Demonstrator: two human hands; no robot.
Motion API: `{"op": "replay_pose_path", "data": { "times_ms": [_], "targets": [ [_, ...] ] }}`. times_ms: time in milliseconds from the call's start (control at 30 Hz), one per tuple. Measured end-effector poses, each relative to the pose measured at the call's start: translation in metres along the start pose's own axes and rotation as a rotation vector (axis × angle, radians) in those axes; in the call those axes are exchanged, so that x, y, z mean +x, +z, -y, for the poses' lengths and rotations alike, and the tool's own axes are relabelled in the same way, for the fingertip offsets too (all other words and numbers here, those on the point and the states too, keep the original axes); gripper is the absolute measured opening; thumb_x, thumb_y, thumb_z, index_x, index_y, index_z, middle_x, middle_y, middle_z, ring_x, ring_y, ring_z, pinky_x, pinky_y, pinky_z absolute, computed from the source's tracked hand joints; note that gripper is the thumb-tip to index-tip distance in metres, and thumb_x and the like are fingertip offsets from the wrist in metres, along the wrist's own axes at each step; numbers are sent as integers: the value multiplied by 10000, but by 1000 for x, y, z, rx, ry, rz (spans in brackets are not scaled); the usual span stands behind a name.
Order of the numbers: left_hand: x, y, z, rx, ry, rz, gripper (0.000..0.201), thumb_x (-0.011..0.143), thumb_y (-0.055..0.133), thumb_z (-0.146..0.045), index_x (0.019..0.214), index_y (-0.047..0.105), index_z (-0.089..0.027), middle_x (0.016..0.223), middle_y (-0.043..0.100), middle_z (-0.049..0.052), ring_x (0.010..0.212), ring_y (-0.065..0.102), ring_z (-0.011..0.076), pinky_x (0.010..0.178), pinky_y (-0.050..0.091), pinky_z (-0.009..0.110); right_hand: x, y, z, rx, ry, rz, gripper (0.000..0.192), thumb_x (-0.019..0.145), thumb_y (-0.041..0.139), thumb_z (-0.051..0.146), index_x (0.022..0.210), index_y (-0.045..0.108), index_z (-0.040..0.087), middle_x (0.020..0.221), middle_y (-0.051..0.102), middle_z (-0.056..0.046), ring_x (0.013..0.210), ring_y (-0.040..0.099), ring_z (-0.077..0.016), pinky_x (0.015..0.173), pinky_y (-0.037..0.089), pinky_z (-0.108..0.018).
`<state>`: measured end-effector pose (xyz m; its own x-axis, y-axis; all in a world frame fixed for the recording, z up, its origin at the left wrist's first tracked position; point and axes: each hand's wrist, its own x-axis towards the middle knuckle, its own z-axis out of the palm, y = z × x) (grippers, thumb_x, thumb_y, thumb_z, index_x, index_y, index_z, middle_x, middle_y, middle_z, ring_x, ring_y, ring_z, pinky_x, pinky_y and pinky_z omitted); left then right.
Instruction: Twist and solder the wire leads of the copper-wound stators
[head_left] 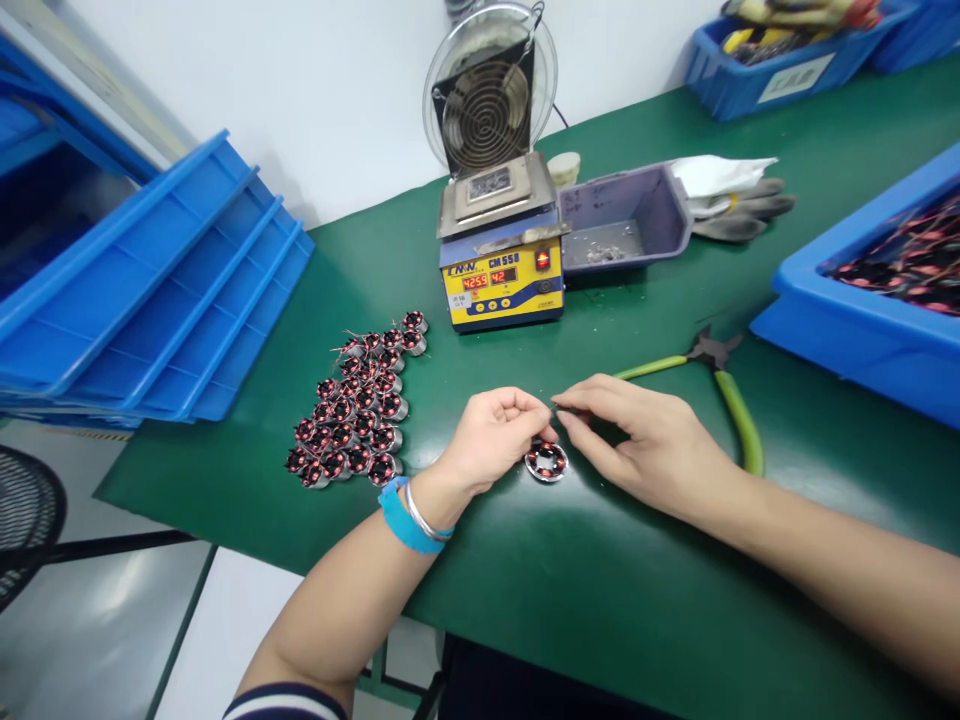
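Left hand (495, 432) steadies a small wound coil (547, 461), right hand (645, 440) beside it pinching its fine lead wire, which could snap if tugged.

Green table (600, 600), blue bins (150, 290), yellow-fronted solder pot (501, 285) with red digits, green-handled cutters (720, 385), copper-red coils (356, 410), blue wristband (401, 520)

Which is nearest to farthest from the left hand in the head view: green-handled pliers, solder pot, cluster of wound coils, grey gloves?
From the left hand:
1. Cluster of wound coils, just to its left on the mat.
2. Green-handled pliers, to the right, beyond the right hand.
3. Solder pot, straight behind; close to the pliers in range, a loose call.
4. Grey gloves, far back right.
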<state>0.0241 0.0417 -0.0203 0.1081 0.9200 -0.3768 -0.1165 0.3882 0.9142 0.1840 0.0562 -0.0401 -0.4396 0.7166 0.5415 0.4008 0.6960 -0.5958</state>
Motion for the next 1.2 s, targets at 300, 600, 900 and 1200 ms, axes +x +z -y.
{"op": "replay_pose_path", "data": {
  "times_ms": [300, 600, 900, 1200],
  "targets": [
    [1, -1, 1, -8, 40, 39, 184, 691, 671, -234, 649, 532, -120, 526, 584, -20, 361, 390, 9, 399, 295, 152, -2, 2, 2, -29, -8, -14, 132, 876, 496, 177, 882, 627, 191, 811, 682, -56, 673, 640, -144, 621, 512, -262],
    [0, -1, -3, 20, 12, 58, 123, 731, 588, -136, 633, 517, -119, 507, 568, -24, 337, 345, 3, 378, 252, 150, -1, -3, 1, -78, -51, 35, 127, 891, 490, 195, 858, 612, 194, 762, 652, -39, 649, 608, -134, 597, 475, -249],
    [1, -6, 1, 91, 19, 148, 125, 724, 620, -178, 662, 524, -126, 504, 567, -25, 381, 420, 22, 416, 308, 151, 8, -15, -6, -110, -173, 228, 258, 941, 416, 275, 824, 626, 183, 794, 673, -74, 681, 590, -171, 617, 442, -310],
    [-3, -12, 0, 181, 50, 252, 82, 721, 613, -134, 670, 552, -115, 528, 586, -6, 468, 518, 50, 486, 392, 155, 10, -15, 1, 500, 433, 501, 306, 868, 529, 455, 774, 575, 168, 678, 668, -68, 586, 630, -159, 559, 528, -285]
  ]
}}
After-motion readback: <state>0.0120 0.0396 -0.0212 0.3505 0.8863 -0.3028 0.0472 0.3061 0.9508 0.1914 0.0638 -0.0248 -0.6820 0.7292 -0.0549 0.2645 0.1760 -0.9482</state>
